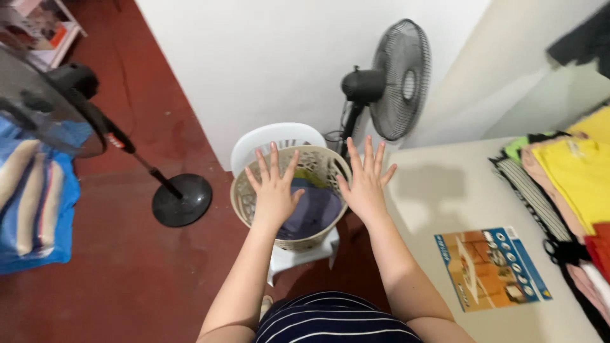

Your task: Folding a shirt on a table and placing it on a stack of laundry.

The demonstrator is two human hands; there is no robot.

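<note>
Beige woven plastic forms the laundry basket (298,190), which sits on the seat of a white plastic chair (283,136) against the white wall, directly ahead of the person. Inside lie crumpled clothes (314,209), chiefly a grey-violet garment with a yellow-green piece behind it. The basket's openwork wall looks light and fairly stiff, likely to flex a little under pressure; its thick rolled rim on two opposite sides appears the soundest place to take hold. The clothes look soft, limp and light, and would probably bunch wherever they are pinched.

Left hand (273,190): held palm-down over the near left rim, fingers spread and straight, gripping nothing; whether the palm touches the rim cannot be told. Right hand (365,184): likewise palm-down and splayed over the right rim, empty. Both forearms reach forward, roughly parallel, from above a navy striped garment at the lower edge.

Surroundings: a black standing fan (397,79) just behind the basket to the right; a second fan (38,105) at far left, its round base on the red floor (127,279). At right, a pale table (438,197) carries a printed leaflet (489,267) and a row of folded garments (572,184), yellow ones uppermost.
</note>
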